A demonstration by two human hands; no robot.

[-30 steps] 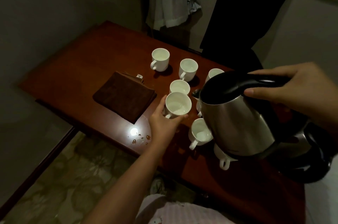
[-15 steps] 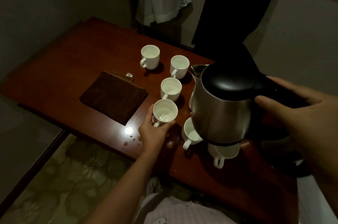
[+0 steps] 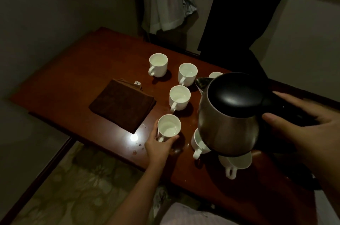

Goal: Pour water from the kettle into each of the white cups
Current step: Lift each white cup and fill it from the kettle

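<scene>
The right hand (image 3: 311,132) holds the steel kettle (image 3: 228,114) by its black handle, its grip wrapped round it with the thumb along the near side. The kettle hangs roughly upright above the reddish-brown table (image 3: 73,77), spout pointing away to the left, and it hides parts of three white cups: one behind the spout (image 3: 215,74), one at its lower left (image 3: 197,144) and one under its base (image 3: 237,164). The left hand (image 3: 158,148) grips the nearest free cup (image 3: 169,127), fingers curled round its wall as it stands on the table. Three more cups stand beyond: (image 3: 179,97), (image 3: 187,74) and (image 3: 158,64). A folded brown cloth (image 3: 122,105) lies left of them, with water drops (image 3: 137,148) near the front edge.
</scene>
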